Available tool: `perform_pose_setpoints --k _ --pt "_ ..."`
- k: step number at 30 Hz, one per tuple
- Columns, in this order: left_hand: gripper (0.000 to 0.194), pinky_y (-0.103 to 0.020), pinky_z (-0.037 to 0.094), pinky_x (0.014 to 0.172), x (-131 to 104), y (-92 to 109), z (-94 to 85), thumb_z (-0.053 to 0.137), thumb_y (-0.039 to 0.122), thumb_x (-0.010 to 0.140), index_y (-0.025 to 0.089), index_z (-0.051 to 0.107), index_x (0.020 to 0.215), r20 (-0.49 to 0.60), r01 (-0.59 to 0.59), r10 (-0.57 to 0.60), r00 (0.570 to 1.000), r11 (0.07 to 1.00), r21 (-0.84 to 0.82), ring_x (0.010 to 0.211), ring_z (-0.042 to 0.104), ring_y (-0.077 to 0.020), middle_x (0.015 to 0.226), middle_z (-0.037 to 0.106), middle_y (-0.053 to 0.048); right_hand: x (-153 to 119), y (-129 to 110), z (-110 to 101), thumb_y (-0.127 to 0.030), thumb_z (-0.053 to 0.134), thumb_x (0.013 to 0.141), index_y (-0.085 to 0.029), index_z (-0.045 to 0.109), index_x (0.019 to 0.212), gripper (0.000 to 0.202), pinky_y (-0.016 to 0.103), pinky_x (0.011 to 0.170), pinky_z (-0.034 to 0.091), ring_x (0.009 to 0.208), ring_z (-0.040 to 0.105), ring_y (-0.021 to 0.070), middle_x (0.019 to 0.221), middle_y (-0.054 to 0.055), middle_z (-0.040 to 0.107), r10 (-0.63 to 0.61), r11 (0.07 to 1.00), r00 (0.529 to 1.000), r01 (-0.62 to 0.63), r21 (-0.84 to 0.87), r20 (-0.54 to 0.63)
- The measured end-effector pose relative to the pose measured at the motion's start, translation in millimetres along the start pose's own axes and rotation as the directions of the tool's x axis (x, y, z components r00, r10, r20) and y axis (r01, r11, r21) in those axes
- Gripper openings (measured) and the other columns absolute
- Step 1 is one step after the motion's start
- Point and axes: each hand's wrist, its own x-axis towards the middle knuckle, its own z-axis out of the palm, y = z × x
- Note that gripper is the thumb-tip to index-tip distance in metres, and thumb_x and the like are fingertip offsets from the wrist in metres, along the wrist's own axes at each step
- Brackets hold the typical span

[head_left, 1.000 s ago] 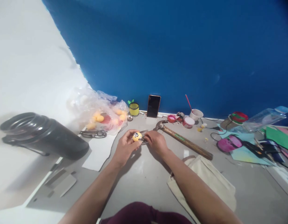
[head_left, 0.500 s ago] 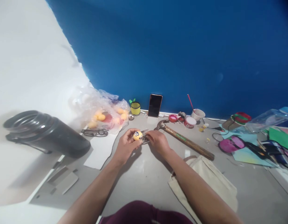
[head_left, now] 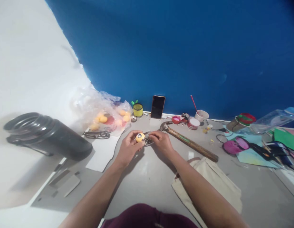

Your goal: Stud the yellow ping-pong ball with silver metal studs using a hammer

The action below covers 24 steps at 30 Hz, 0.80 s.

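Observation:
A yellow ball (head_left: 140, 137) with dark and silvery spots is gripped between the fingers and thumb of my left hand (head_left: 130, 147). Just to its right lies a small dish (head_left: 149, 141) of tiny dark and shiny pieces. My right hand (head_left: 162, 143) is over the right side of this dish, its fingertips pressed together at the pieces; whatever they pinch is too small to make out. A hammer (head_left: 189, 142) with a wooden handle lies to the right of my right hand, its head just beyond the fingers.
A dark flask (head_left: 49, 136) and a plastic bag (head_left: 101, 110) with yellow balls are on the left. A phone (head_left: 158, 107) leans at the wall. Behind the hammer are a jar (head_left: 193, 123) and cup (head_left: 201, 116). Beige cloth (head_left: 213, 183) lies at the right forearm.
The fingers of my right hand have shifted slightly and uncover more of the dish. My left hand still holds the yellow ball in nearly the same place.

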Motion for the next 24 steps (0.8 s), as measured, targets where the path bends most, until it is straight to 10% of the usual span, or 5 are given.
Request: perform_pose_setpoints --k 4,9,24 --pt "0.046 -0.023 0.044 0.059 0 2 0.3 0.073 0.022 0.071 0.021 0.058 0.114 -0.005 -0.013 0.013 1.000 1.000 0.007 0.064 0.052 -0.0096 0.089 0.060 0.002 3 -12 -3 -0.042 0.080 0.075 -0.018 0.076 0.080 0.024 0.025 0.053 0.042 0.056 0.055 0.0123 0.067 0.002 0.070 0.324 0.838 0.939 -0.343 0.424 0.120" --pt "0.034 -0.023 0.044 0.062 -1 4 1.0 0.068 0.020 0.067 0.020 0.053 0.098 -0.006 -0.056 0.057 0.998 0.995 0.087 0.074 0.056 -0.0124 0.095 0.064 0.000 0 -27 -9 -0.046 0.092 0.063 -0.018 0.075 0.088 0.041 0.021 0.051 0.041 0.056 0.056 0.0084 0.074 0.002 0.072 0.329 0.625 0.875 -0.484 0.612 0.355" --pt "0.021 -0.025 0.041 0.060 -4 7 3.6 0.062 0.023 0.071 0.020 0.056 0.091 0.038 -0.114 0.108 0.993 0.899 0.422 0.067 0.050 -0.0131 0.079 0.058 0.003 -5 -37 -1 -0.042 0.095 0.060 -0.017 0.075 0.078 0.037 0.021 0.051 0.039 0.057 0.055 0.0084 0.075 0.003 0.073 0.312 0.591 0.832 -0.547 0.593 0.458"
